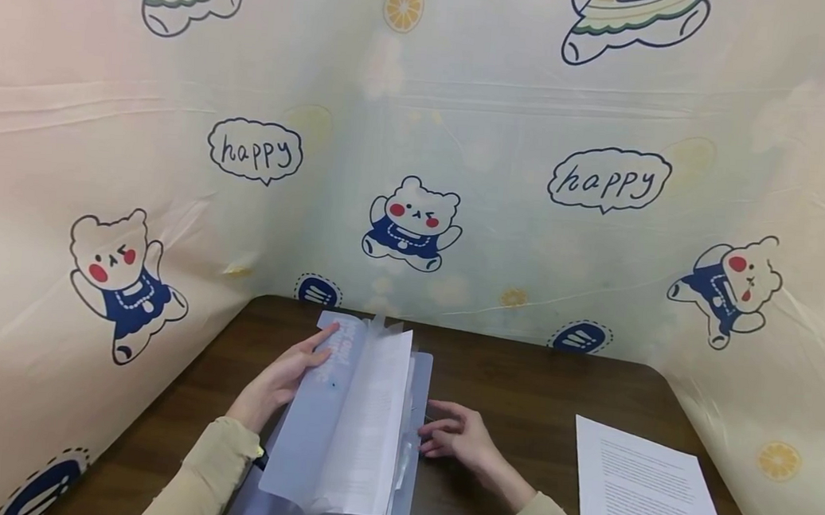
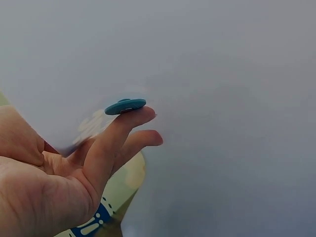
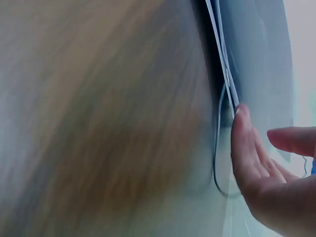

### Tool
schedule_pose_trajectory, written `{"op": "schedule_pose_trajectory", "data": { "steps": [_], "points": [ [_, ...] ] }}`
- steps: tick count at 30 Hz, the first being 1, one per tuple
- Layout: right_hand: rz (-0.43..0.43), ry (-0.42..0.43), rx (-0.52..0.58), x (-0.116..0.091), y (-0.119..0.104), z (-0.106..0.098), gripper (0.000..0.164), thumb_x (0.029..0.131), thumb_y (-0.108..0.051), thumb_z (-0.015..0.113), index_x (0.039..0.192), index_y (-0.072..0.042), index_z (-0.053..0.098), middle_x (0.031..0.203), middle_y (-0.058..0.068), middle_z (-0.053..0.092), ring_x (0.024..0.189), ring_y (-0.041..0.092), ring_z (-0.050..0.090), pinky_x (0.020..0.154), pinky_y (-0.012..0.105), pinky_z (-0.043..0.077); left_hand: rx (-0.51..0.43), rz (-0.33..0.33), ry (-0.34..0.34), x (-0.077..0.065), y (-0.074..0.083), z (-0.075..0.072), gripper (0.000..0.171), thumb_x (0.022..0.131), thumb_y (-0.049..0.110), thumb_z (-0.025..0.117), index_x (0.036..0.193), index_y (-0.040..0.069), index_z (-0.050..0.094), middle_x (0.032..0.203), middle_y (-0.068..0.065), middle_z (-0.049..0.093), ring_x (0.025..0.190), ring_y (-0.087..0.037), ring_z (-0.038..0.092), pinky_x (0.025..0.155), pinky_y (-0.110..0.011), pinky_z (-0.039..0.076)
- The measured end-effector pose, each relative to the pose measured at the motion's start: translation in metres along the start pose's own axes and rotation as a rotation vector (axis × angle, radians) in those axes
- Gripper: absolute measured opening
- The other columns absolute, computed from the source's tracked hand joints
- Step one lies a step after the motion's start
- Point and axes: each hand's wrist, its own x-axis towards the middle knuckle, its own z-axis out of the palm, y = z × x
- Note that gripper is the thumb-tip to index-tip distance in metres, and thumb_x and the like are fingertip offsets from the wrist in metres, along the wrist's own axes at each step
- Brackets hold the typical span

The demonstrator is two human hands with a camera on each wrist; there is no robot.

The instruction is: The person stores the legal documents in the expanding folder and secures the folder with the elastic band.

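Note:
A pale blue folder lies on the table with its cover lifted and standing at a slant. My left hand grips that cover near its far left corner, and in the left wrist view a teal round button sits right at a fingertip. White printed sheets in clear sleeves show inside the folder. My right hand is at the folder's right edge. In the right wrist view its fingertips touch the sheet edges, thumb held apart, beside a thin dark cord.
A printed sheet of paper lies flat on the dark wooden table, to the right. Behind and around the table hangs a curtain with cartoon bears and oranges.

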Motion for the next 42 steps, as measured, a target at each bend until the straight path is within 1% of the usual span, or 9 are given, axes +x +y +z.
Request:
{"op": "schedule_pose_trajectory", "data": {
  "steps": [9,17,19,24,26,28,31,36,42],
  "points": [
    [-0.108,0.169,-0.208,-0.026,-0.004,-0.036,0.048,0.104,0.006,0.064,0.148,0.020,0.051,0.122,0.041,0.074,0.105,0.041,0.080,0.085,0.045,0.069,0.006,-0.015,0.004,-0.002,0.000,0.000,0.065,0.121,0.021,0.037,0.178,0.035,0.009,0.185,-0.019,-0.001,0.132,-0.018,0.052,0.100,-0.027,0.057],
    [-0.025,0.446,-0.461,-0.053,0.000,-0.082,0.039,0.101,0.003,0.072,0.140,0.011,0.066,0.118,0.027,0.081,0.105,0.030,0.079,0.082,0.028,0.063,0.017,-0.004,-0.006,0.002,0.003,-0.001,0.064,0.121,0.021,0.036,0.178,0.033,0.009,0.185,-0.020,0.002,0.128,-0.014,0.056,0.099,-0.026,0.058],
    [-0.007,0.492,-0.580,-0.061,0.005,-0.098,0.039,0.102,0.000,0.072,0.140,0.009,0.067,0.123,0.026,0.080,0.113,0.036,0.078,0.093,0.035,0.063,0.009,-0.003,-0.007,0.002,0.003,-0.001,0.065,0.121,0.020,0.037,0.178,0.034,0.009,0.185,-0.020,0.003,0.128,-0.014,0.056,0.100,-0.026,0.058],
    [-0.056,0.557,-0.934,-0.067,0.076,-0.172,0.056,0.108,-0.030,0.069,0.154,0.000,0.058,0.149,0.033,0.064,0.136,0.054,0.063,0.107,0.064,0.056,-0.001,-0.007,-0.008,-0.001,0.003,-0.003,0.065,0.121,0.021,0.038,0.178,0.035,0.009,0.186,-0.018,-0.001,0.135,-0.019,0.049,0.101,-0.025,0.058],
    [-0.079,0.589,-1.025,-0.070,0.102,-0.200,0.065,0.109,-0.039,0.068,0.158,0.001,0.053,0.154,0.039,0.057,0.138,0.060,0.057,0.107,0.069,0.053,-0.001,-0.007,-0.008,-0.002,0.003,-0.003,0.065,0.121,0.021,0.038,0.178,0.036,0.009,0.186,-0.019,-0.002,0.137,-0.020,0.048,0.101,-0.026,0.058],
    [-0.076,0.612,-1.043,-0.080,0.101,-0.211,0.069,0.108,-0.036,0.069,0.157,0.008,0.049,0.154,0.044,0.053,0.138,0.066,0.053,0.108,0.076,0.048,-0.002,-0.007,-0.009,-0.002,0.003,-0.003,0.065,0.121,0.020,0.038,0.178,0.036,0.009,0.186,-0.018,-0.003,0.140,-0.021,0.046,0.102,-0.026,0.058],
    [0.020,0.604,-1.047,-0.097,0.077,-0.214,0.073,0.106,-0.029,0.069,0.156,0.017,0.041,0.155,0.052,0.041,0.142,0.074,0.040,0.115,0.081,0.038,0.000,-0.005,-0.012,-0.002,0.003,-0.004,0.066,0.121,0.020,0.037,0.178,0.035,0.008,0.186,-0.018,-0.005,0.145,-0.024,0.042,0.102,-0.025,0.058],
    [0.323,0.550,-1.070,-0.125,0.036,-0.219,0.078,0.111,-0.028,0.054,0.159,0.024,0.023,0.161,0.058,0.017,0.149,0.080,0.015,0.122,0.086,0.022,0.004,-0.001,-0.016,-0.001,0.003,-0.004,0.066,0.121,0.019,0.037,0.178,0.034,0.008,0.186,-0.018,-0.006,0.147,-0.025,0.040,0.103,-0.025,0.057],
    [0.538,0.588,-1.053,-0.149,0.036,-0.243,0.081,0.109,-0.033,0.052,0.156,0.026,0.023,0.153,0.059,0.023,0.143,0.081,0.023,0.117,0.088,0.030,-0.001,-0.012,-0.008,-0.002,0.003,-0.006,0.066,0.121,0.020,0.038,0.178,0.035,0.008,0.187,-0.017,-0.007,0.148,-0.026,0.039,0.104,-0.025,0.056]
  ]
}}
